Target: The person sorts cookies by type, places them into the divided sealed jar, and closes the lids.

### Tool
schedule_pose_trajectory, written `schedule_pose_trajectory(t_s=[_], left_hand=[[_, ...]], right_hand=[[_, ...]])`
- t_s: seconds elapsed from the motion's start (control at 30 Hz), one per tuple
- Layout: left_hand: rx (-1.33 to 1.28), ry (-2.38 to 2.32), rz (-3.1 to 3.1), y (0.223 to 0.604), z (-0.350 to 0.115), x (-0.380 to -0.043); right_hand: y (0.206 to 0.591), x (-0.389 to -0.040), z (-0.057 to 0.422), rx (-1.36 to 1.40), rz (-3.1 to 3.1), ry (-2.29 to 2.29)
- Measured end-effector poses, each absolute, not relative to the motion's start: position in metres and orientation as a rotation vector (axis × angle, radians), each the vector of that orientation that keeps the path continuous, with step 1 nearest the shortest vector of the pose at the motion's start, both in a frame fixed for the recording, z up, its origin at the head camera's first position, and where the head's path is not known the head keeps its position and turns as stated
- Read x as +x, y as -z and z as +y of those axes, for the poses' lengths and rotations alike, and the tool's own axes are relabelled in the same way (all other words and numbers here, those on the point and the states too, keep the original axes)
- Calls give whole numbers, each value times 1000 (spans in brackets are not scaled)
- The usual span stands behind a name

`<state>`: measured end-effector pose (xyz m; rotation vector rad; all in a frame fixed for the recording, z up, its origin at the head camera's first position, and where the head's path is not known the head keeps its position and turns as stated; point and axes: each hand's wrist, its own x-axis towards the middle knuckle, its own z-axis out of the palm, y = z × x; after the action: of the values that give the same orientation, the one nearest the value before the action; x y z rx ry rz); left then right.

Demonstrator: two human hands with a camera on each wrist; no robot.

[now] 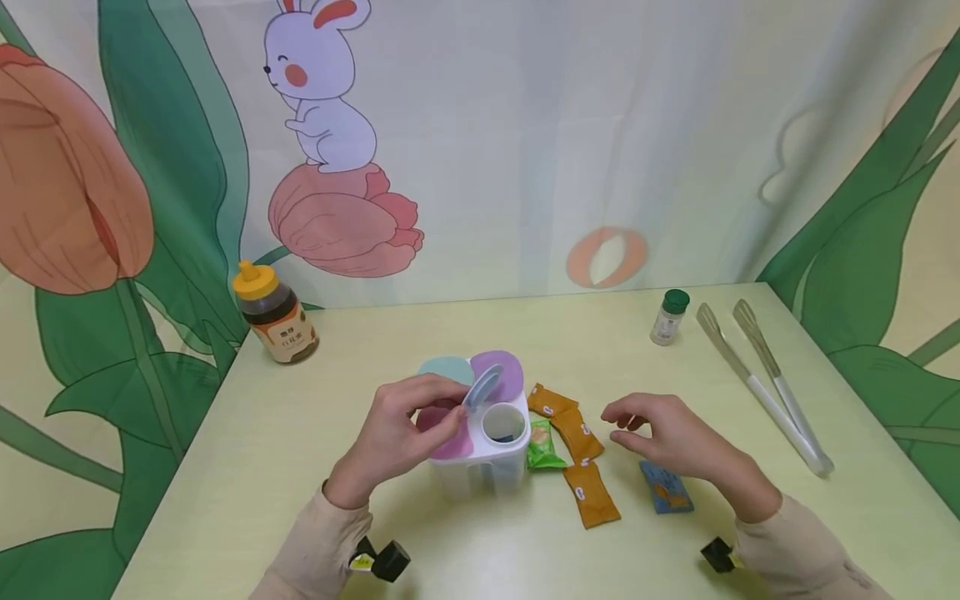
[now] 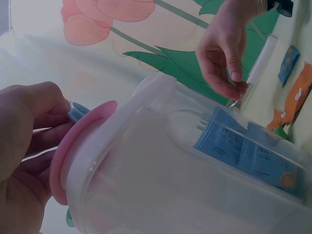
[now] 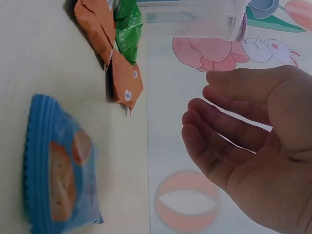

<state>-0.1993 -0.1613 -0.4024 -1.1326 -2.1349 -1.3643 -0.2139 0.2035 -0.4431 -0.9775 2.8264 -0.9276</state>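
Note:
My left hand (image 1: 408, 421) pinches a small blue lid (image 1: 483, 387) that stands tilted up over one round opening of a clear storage box (image 1: 480, 479). The box's other lids are teal (image 1: 447, 369), purple (image 1: 501, 377) and pink (image 1: 447, 433). Through its wall in the left wrist view, blue snack packets (image 2: 243, 153) lie in one compartment. To the right of the box my right hand (image 1: 667, 433) hovers with loosely bent fingers, holding nothing. Below it on the table lies a blue snack packet (image 1: 666, 487).
Several orange packets (image 1: 591, 495) and a green packet (image 1: 543, 446) lie right of the box. A yellow-capped bottle (image 1: 279, 321) stands at the back left. A green-capped shaker (image 1: 669, 318) and metal tongs (image 1: 772, 387) are at the right.

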Motion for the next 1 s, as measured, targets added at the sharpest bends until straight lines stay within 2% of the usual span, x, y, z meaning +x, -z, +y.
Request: schedule_pose_trajectory(t_s=[1.0], left_hand=[[-1091, 1358, -2185, 398, -161, -197]], right_hand=[[460, -209, 233, -674, 2770, 777]])
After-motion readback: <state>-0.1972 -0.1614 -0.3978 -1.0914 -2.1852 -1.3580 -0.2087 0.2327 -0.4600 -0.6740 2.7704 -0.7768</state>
